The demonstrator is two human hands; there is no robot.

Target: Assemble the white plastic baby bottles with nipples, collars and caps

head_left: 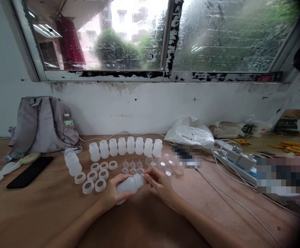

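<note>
My left hand (114, 194) is wrapped around a frosted white baby bottle (129, 186), which lies tilted with its neck toward the right. At the bottle's mouth, my right hand (160, 182) pinches a small clear teat (143, 177), partly hidden by the fingers. Just beyond the hands stand several clear silicone teats (132, 165) in short rows. White screw rings (100, 185) lie in a group to the left of them. Clear dome caps (162, 165) are gathered behind my right hand. A row of upright frosted bottles (122, 146) stands farther back.
Left of the rings is an assembled bottle (73, 163). A black phone (30, 172) and grey backpack (44, 120) are farther left. On the right are a plastic bag (190, 132), cables (232, 198) and a power strip (239, 162). A wall with a window closes the back.
</note>
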